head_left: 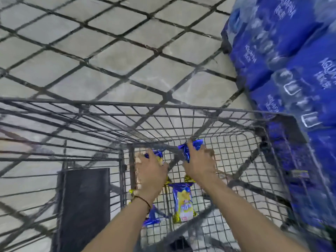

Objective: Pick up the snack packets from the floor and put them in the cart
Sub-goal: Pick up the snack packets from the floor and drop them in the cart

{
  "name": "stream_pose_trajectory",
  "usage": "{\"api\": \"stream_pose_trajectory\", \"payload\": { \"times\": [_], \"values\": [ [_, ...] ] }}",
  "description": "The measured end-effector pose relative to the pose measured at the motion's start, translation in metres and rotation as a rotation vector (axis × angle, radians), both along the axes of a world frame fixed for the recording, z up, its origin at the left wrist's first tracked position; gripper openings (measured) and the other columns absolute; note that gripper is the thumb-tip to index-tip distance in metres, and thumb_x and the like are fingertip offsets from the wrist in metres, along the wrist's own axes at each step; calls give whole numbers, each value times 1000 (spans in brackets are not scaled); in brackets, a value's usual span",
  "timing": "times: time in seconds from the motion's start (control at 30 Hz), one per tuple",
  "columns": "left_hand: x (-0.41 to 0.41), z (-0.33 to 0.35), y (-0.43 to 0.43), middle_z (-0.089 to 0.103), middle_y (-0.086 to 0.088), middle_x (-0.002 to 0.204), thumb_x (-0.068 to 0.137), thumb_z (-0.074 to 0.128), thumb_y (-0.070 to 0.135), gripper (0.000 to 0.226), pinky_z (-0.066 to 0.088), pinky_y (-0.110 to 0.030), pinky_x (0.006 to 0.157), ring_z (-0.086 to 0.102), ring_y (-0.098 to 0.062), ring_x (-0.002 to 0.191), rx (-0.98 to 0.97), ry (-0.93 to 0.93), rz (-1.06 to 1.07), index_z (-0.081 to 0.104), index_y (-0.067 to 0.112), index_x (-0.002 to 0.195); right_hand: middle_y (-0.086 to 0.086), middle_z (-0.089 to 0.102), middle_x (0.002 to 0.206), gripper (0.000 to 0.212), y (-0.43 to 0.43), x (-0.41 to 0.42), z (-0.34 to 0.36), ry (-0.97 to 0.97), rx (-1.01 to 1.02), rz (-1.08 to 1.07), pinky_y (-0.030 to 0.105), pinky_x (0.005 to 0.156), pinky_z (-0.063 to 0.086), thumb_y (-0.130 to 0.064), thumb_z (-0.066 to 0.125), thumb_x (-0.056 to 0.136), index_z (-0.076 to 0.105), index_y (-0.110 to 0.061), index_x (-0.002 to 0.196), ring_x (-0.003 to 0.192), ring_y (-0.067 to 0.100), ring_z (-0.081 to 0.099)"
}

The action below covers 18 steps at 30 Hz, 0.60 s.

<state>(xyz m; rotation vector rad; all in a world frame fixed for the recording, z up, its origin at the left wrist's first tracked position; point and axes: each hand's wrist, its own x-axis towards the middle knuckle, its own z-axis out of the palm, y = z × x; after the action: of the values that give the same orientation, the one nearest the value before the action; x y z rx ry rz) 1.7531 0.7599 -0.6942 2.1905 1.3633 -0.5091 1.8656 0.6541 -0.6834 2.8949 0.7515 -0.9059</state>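
Lowering packets into cart (181, 106) | left hand (151, 171) and right hand (198, 164): each grip closed on a blue packet (197, 143) | another packet (182, 202) already inside | release low, clear of wire.

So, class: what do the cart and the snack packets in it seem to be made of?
Cart: dull grey metal wire, judging by its thin welded grid; looks unpolished.
Snack packets: likely glossy foil or plastic film; the blue and yellow surface shines and crinkles, as does the one in the right hand.
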Motion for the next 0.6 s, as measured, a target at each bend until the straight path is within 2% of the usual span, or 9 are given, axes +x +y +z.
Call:
{"api": "stream_pose_trajectory", "payload": {
  "times": [0.1,0.2,0.3,0.43,0.6],
  "values": [
    [-4,-27,0,20,-23,153,90,60,46,76,48,-49,86,38,-47,126,-12,-20,33,20,16,147,22,44,130,72,1,-3,-28,2,21,-22,47,81,50,-42,61,87,21,-31,145,115,42,47],
    [-5,-36,1,24,-21,148,90,59,50,76,48,-49,85,40,-45,124,18,-7,24,22,16,147,23,41,134,77,0,-5,-39,-4,-2,-17,47,87,49,-47,59,88,14,-33,149,121,42,45],
    [-5,-24,2,26,-21,146,88,57,57,80,47,-53,90,40,-45,125,15,15,44,19,19,148,22,36,139,82,-4,-5,-28,23,8,-40,46,86,50,-50,57,88,7,-36,151,126,42,40],
    [-7,18,5,27,-16,149,88,50,60,78,45,-56,96,36,-44,129,44,28,0,20,21,149,17,37,140,79,-9,-1,16,-23,-20,-54,46,84,52,-60,46,90,3,-36,152,124,39,42],
    [-2,107,-3,26,-17,152,88,47,62,76,43,-55,100,34,-41,134,64,-19,-144,26,22,148,15,40,142,67,-33,0,113,-66,27,-135,47,89,49,-52,45,92,17,-31,150,127,38,41]
  ]
}}
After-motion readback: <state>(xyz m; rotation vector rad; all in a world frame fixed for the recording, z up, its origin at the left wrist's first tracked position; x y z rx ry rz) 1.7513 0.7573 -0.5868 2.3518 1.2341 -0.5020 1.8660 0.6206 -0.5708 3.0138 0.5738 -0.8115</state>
